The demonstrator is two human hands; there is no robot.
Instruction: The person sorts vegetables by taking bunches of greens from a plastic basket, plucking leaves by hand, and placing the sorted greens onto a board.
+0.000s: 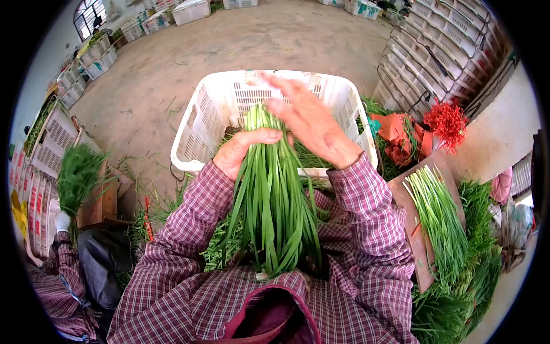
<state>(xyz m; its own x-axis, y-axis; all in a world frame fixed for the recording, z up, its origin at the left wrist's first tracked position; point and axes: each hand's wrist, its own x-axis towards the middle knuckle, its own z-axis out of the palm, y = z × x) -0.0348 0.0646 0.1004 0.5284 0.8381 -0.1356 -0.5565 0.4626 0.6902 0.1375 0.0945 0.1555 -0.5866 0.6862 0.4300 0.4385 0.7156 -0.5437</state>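
A thick bunch of long green leafy stalks (269, 195) hangs over my lap, its pale cut ends pointing up and away from me. My left hand (243, 150) is wrapped round the bunch near the pale ends, thumb across the front. Above and to the right of those ends is my right hand (306, 117), its fingers stretched out and slightly blurred, holding nothing. Behind both hands stands a white plastic crate (192, 135) with some loose greens inside.
On the right, a board (421, 269) bears more stalks (438, 218), near red ties (446, 125) and stacked crates (432, 57). At left, a co-worker's gloved hand (63, 221) holds greens (78, 176). Other crates (192, 11) line the far wall.
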